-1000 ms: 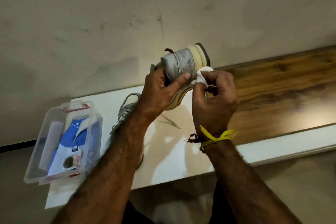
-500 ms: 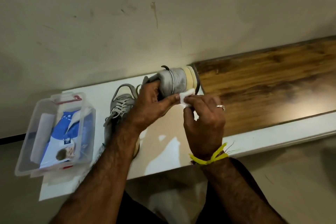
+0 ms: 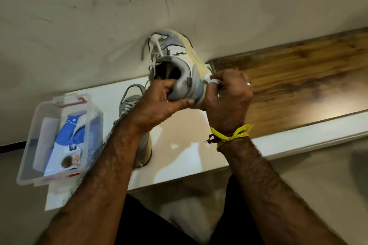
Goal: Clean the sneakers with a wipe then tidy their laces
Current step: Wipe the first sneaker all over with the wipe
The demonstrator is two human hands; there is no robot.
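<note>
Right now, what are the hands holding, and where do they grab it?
The left hand grips the raised sneaker at its heel collar. The right hand pinches a white wipe against the sole's edge.

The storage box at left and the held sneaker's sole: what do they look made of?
The storage box looks like clear, glossy plastic: its contents show through the walls. The held sneaker has a yellowed, matte sole, probably foam or rubber, uncertain by look alone.
</note>
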